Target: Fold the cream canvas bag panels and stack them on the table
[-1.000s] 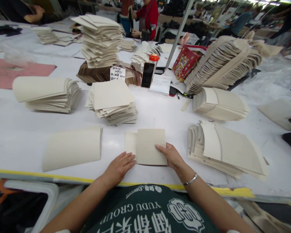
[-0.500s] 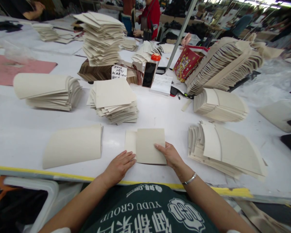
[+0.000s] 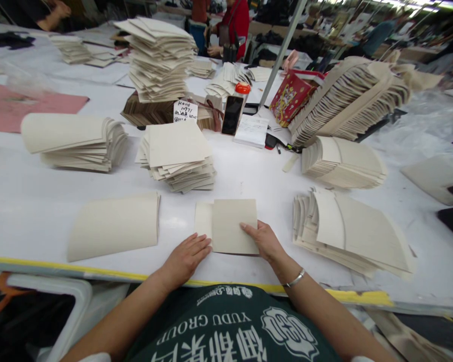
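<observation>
Two small cream sheets (image 3: 228,223) lie overlapped on the white table (image 3: 249,176) near its front edge. My right hand (image 3: 266,241) rests on the lower right corner of the top sheet, fingers pressing it flat. At the sheets' lower left edge lies my left hand (image 3: 186,256), flat on the table, fingertips touching them. A fanned pile of cream sheets (image 3: 351,231) lies just right of my right hand. A larger curved cream sheet (image 3: 113,226) lies to the left.
Stacks of cream sheets (image 3: 175,156) (image 3: 73,141) (image 3: 342,161) stand behind, a tall stack (image 3: 158,58) and a leaning stack (image 3: 347,98) further back. A phone (image 3: 232,115), a red box (image 3: 290,95) and a metal pole (image 3: 281,50) are mid-table. A person in red (image 3: 232,25) works at the far side.
Both hands and the sheets stay where they were; only the view has shifted slightly.
</observation>
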{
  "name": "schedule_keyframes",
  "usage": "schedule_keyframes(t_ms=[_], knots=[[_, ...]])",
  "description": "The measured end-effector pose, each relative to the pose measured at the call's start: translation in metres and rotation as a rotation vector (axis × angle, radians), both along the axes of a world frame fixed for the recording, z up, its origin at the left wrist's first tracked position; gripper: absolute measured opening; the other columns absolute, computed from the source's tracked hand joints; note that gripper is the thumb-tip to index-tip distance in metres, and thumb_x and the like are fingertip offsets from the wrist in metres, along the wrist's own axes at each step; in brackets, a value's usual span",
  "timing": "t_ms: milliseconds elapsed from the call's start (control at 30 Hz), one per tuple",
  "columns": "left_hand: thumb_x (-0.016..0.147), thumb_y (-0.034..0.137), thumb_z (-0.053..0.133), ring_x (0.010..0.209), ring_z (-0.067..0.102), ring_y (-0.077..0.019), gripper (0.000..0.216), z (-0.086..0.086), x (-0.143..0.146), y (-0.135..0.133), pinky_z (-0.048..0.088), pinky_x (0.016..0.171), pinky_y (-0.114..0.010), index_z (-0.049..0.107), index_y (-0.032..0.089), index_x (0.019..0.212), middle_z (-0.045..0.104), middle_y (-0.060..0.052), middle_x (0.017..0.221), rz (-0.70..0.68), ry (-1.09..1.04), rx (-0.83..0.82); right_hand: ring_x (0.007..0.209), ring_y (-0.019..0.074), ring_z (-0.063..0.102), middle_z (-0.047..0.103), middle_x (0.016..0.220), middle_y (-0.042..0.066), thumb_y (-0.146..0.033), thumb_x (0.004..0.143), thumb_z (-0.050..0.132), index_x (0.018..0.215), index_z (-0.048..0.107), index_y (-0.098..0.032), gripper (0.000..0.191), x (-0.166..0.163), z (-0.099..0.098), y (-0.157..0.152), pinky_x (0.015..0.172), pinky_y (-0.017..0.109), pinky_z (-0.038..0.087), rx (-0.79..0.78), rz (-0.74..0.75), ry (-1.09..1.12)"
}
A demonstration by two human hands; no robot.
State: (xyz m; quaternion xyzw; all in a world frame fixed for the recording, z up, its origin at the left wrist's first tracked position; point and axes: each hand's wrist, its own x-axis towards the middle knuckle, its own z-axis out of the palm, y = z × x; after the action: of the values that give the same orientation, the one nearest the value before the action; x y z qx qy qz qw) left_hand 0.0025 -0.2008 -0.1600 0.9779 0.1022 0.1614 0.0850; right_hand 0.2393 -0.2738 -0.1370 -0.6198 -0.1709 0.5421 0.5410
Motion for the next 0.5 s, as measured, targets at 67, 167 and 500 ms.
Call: schedule_keyframes(t_ms=[67, 167, 500], knots=[[0.083, 0.008, 0.033, 0.114, 0.04, -0.019, 0.034, 0.0, 0.0, 0.0, 0.035, 0.095, -0.041, 0.048, 0.015, 0.113, 0.052, -0.007, 0.117, -0.004, 0.021, 0.008, 0.072, 0.0199, 0.061, 0.067, 0.084, 0.005, -0.034, 0.061, 0.067, 0.087, 0.059, -0.015, 0.034, 0.0, 0.0, 0.0, 0.069, 0.033, 0.049, 0.004, 0.0, -0.007], [0.085, 0.011, 0.032, 0.114, 0.04, -0.02, 0.034, 0.002, 0.001, 0.0, 0.035, 0.094, -0.041, 0.047, 0.018, 0.114, 0.051, -0.007, 0.117, -0.016, 0.054, 0.031, 0.074, 0.0199, 0.061, 0.067, 0.085, 0.005, -0.034, 0.061, 0.066, 0.088, 0.059, -0.015, 0.034, 0.0, 0.0, 0.0, 0.07, 0.034, 0.049, 0.015, 0.007, -0.013], [0.083, 0.023, 0.044, 0.101, 0.048, -0.0191, 0.02, 0.018, 0.016, -0.007, 0.037, 0.09, -0.037, 0.056, 0.02, 0.098, 0.057, -0.004, 0.103, 0.097, 0.021, -0.002, 0.074, 0.0196, 0.061, 0.066, 0.086, 0.006, -0.036, 0.061, 0.064, 0.088, 0.059, -0.014, 0.036, -0.002, 0.001, 0.002, 0.07, 0.033, 0.049, -0.01, -0.011, -0.105]])
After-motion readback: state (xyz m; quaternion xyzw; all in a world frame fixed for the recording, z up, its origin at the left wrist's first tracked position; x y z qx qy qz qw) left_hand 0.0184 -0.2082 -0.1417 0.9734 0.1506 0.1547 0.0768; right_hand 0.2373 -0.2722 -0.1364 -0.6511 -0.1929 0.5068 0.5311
